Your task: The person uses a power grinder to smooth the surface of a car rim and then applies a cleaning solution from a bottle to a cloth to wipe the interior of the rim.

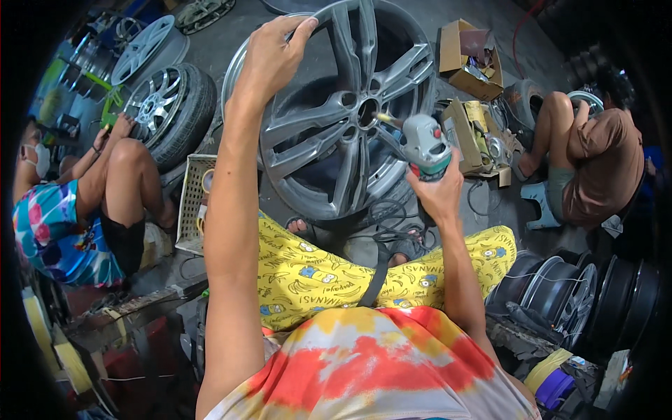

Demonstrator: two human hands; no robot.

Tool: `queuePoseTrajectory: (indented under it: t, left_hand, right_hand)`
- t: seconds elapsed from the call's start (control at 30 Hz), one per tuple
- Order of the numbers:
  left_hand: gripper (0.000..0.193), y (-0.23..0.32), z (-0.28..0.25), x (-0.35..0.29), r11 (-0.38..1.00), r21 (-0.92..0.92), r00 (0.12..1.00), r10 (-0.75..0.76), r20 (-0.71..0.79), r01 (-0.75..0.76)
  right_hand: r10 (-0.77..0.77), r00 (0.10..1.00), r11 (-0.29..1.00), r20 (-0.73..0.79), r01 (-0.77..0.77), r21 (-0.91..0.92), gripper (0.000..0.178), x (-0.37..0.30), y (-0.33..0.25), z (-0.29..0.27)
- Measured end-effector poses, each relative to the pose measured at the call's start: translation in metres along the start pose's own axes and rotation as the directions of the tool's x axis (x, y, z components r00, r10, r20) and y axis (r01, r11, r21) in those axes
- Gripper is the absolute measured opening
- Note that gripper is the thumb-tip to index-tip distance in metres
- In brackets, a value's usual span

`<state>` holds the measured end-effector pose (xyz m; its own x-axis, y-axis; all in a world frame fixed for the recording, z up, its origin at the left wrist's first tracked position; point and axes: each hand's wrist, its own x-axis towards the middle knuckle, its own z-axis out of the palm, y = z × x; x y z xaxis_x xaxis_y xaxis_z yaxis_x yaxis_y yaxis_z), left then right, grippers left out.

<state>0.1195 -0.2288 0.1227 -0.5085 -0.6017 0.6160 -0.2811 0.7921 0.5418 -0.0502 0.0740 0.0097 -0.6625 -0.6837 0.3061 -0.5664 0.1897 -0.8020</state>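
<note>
A large grey alloy wheel (pixel 337 157) with split spokes stands tilted in front of me, beyond my knees. At its upper left edge my left hand (pixel 276 59) grips the rim, fingers bent over it. My right hand (pixel 439 190) is wrapped round an angle grinder (pixel 425 143) with a grey head and green body. The grinder's small yellowish tip points left, close to the wheel's centre hole; whether it touches the metal I cannot tell. A dark cord hangs below the tool toward the floor.
Open cardboard boxes (pixel 470 59) of supplies stand right of the wheel. A perforated basket (pixel 192 203) is at left. One person (pixel 77 203) works on a tyred wheel (pixel 168 112); another person (pixel 603 157) sits at right. Several rims (pixel 553 287) stand at lower right.
</note>
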Motion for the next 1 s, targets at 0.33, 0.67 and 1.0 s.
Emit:
queuePoseTrajectory:
  t: [0.33,0.67,1.0]
  left_hand:
    - [0.036,0.008,0.003,-0.001,1.0,0.006,1.0,0.002,0.006,-0.002]
    - [0.039,0.01,0.002,-0.001,0.999,0.031,0.999,0.032,0.011,-0.033]
    - [0.035,0.011,-0.001,0.0,1.0,-0.019,1.0,-0.013,-0.004,0.013]
  right_hand:
    - [0.204,0.979,0.979,-0.011,-0.203,0.014,0.074,-0.02,0.016,0.0]
    - [0.229,0.973,0.956,0.026,-0.23,0.179,0.073,-0.02,0.03,0.001]
    - [0.159,0.987,0.986,0.009,-0.159,0.056,0.073,-0.023,0.016,0.003]
